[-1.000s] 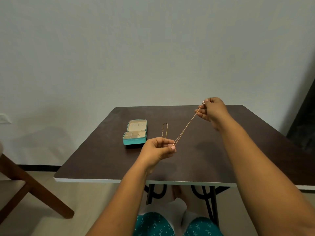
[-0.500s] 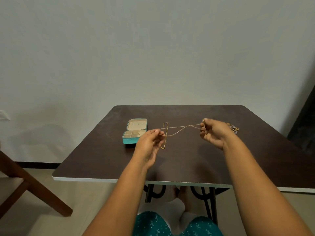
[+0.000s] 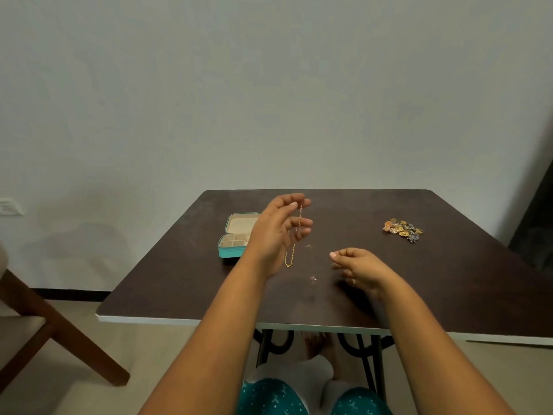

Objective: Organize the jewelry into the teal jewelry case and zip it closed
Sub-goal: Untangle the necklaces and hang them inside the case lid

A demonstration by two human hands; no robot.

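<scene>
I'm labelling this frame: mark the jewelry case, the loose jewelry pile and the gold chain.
jewelry case (image 3: pixel 230 252): head view, teal front wall.
jewelry pile (image 3: pixel 401 229): head view, middle of the heap.
gold chain (image 3: pixel 289 260): head view, lower loop.

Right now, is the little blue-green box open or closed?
Open. The box lies on the table with its lid folded back, so you can see the pale lining and the small compartments inside.

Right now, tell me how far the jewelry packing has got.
Early. Done: the case lies open on the table; whether anything is in its compartments is too small to tell. In hand: the left hand holds a thin chain dangling; the right hand holds nothing visible. Left: a gold chain and the pile of small pieces lie on the table, and the case is unzipped.
</scene>
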